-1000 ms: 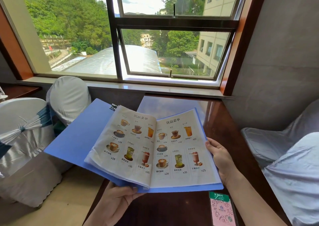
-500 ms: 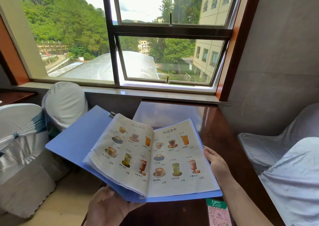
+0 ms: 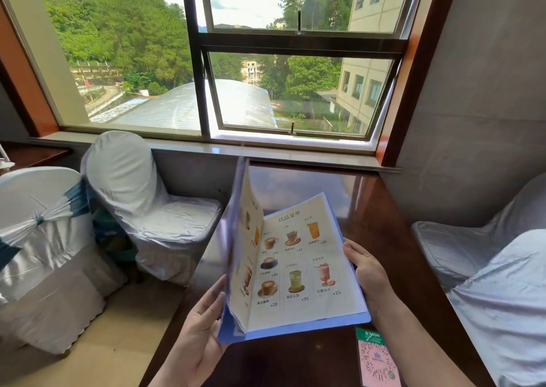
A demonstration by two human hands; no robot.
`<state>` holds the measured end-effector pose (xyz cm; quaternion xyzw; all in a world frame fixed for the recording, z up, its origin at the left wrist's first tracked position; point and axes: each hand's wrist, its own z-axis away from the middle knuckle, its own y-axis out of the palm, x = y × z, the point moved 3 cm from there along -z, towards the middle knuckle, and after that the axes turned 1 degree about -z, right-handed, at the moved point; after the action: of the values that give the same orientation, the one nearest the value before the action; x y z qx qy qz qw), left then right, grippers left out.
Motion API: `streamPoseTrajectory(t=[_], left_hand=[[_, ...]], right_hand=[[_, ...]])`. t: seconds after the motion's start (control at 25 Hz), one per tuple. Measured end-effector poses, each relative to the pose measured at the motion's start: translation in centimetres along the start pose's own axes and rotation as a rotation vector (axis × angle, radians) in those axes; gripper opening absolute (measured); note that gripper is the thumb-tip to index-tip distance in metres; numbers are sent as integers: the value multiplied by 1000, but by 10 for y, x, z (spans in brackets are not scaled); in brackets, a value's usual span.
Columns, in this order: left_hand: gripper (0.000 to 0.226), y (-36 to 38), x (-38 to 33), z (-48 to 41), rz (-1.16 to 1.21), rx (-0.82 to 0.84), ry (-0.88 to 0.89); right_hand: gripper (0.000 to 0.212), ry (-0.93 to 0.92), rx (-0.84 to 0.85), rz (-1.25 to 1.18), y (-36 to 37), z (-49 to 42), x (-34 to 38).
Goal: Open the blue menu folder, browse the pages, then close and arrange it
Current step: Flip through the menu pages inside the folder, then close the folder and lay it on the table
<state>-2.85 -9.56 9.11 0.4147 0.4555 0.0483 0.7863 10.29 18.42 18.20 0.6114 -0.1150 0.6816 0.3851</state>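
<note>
Blue menu folder (image 3: 298,271) half-shut (left cover upright); left hand (image 3: 201,330) fingers straight, flat against cover; right hand (image 3: 367,271) fingers pinch right edge. Closing seems underway; arranging left.

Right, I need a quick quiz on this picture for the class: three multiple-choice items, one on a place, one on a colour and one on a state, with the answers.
1. Where does the pink QR card lie?
A on the windowsill; B on the table by the folder's near right corner; C on a chair.
2. What colour is the menu folder cover?
A red; B black; C blue.
3. How does the folder's left half stand?
A flat on the table; B raised nearly upright; C shut on the right page.

Answers:
1 B, the card lies on the dark wood just past that corner.
2 C, a blue edge frames the pages.
3 B, the left hand props it, with its page seen almost edge-on.
</note>
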Motion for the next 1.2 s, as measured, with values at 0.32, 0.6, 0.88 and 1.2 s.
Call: streamPoseTrajectory(t=[0.32,0.6,0.88,1.2], left_hand=[[62,9,1,4,-244,-5,25],[72,8,0,4,-377,6,50],[62,-3,36,-19,-820,-41,62],[64,-33,47,-61,-1193,-196,-46]], right_hand=[[27,-5,27,-70,12,1,2],[29,48,41,140,-1,-12,-16],[15,128,-99,600,-29,-47,-59],[15,226,-136,670,-18,-99,-118]])
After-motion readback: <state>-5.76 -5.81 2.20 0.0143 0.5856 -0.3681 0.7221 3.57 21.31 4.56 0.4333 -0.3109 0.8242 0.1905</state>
